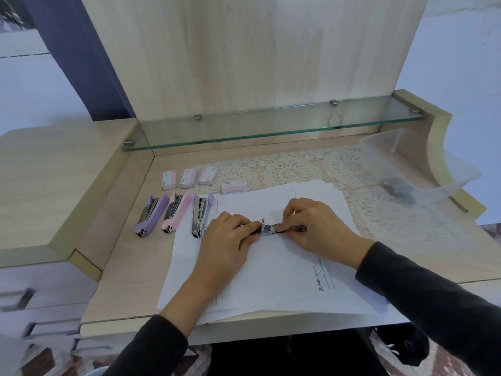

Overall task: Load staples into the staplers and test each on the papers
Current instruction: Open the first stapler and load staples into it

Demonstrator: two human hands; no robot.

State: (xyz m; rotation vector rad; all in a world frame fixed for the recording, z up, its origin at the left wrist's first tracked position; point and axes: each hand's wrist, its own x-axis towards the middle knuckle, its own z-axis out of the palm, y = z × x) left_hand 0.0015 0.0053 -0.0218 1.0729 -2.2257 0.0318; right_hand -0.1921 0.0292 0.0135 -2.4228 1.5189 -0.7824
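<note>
Left hand (230, 237) and right hand (311, 226) pinch one opened silver metal stapler (267, 230); white paper sheets (271, 280) lie beneath. Sheets reach the pale wooden desk's (130, 280) front edge.

My left hand (230, 236) and right hand (314, 226) both grip an opened metal stapler (267, 229), holding it lengthwise over the papers (271, 283), which lie spread toward the desk's (127, 280) front edge. Toward the left edge, a purple stapler (150, 216), a pink stapler (174, 213) and a third stapler (200, 216) lie side by side, all opened. Behind them three staple boxes (188, 178) sit in a row, with a fourth box (234, 186) touching the papers' far edge. A lace mat (290, 172) covers the back.
</note>
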